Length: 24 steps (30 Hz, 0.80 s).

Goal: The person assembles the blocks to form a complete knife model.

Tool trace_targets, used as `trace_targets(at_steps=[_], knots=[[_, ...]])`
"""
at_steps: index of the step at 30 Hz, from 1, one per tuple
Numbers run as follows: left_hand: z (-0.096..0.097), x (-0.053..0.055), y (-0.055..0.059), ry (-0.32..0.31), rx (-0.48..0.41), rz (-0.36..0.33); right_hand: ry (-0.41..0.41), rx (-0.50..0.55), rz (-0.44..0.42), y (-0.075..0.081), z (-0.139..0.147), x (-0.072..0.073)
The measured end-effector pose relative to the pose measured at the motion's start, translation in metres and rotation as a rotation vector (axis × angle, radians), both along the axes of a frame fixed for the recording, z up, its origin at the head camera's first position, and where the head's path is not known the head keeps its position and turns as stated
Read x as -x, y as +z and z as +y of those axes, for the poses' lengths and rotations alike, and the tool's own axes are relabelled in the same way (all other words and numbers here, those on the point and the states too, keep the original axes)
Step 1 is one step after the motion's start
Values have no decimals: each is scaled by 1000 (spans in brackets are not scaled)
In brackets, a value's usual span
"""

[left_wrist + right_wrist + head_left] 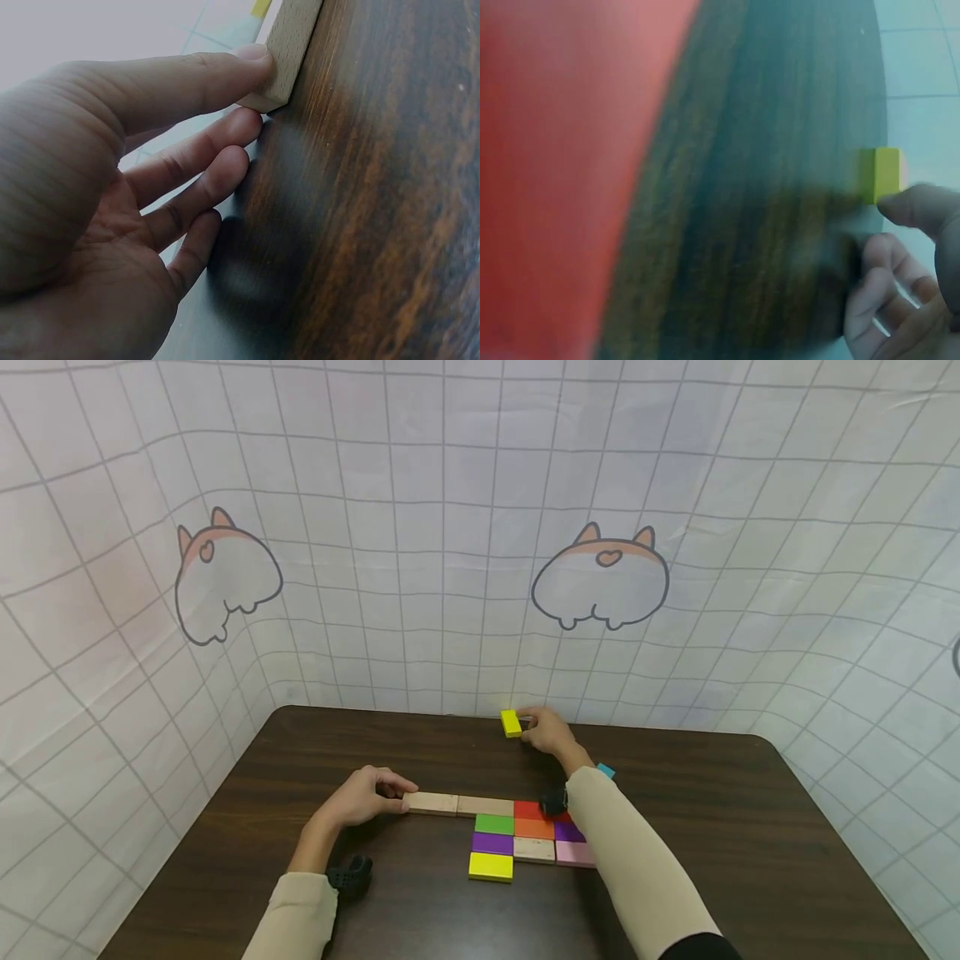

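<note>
At the far edge of the table, my right hand (547, 731) pinches a yellow wooden block (511, 723) between thumb and forefinger. In the right wrist view the thumb lies against the near end of that block, and the other fingers are loosely bent. My left hand (360, 797) holds the left end of a plain wooden block (431, 803) with thumb and forefinger. That block lies end to end with a second plain block (486, 807), which meets a red block (527, 810). The right forearm covers part of the layout.
Below this row lie green (495, 824), orange (533, 829), purple (492, 843), pink (575, 854), plain (534, 850) and yellow (491, 867) blocks, flat and side by side. A blue block (606, 770) shows beyond the right sleeve. White gridded cloth (450, 568) hangs behind the dark table (420, 910).
</note>
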<state>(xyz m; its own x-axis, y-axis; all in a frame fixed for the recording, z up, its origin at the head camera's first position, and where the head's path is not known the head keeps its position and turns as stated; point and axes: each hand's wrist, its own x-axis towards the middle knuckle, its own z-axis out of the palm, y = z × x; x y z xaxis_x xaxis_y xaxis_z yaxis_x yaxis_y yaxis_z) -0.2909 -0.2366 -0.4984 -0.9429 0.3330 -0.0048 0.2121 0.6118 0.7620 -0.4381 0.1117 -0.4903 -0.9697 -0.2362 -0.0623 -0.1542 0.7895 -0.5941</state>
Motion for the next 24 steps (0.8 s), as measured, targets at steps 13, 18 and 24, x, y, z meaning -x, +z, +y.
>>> trace_targets(at_steps=[13,18,24], knots=[[0,1,0,2,-5,-9,-82,-35,-24,4,-12,0],[0,1,-1,6,-6,-16,-89,-28,-15,5,-13,0],[1,0,-1,11,-4,-22,-34,-6,1,3,-11,2]])
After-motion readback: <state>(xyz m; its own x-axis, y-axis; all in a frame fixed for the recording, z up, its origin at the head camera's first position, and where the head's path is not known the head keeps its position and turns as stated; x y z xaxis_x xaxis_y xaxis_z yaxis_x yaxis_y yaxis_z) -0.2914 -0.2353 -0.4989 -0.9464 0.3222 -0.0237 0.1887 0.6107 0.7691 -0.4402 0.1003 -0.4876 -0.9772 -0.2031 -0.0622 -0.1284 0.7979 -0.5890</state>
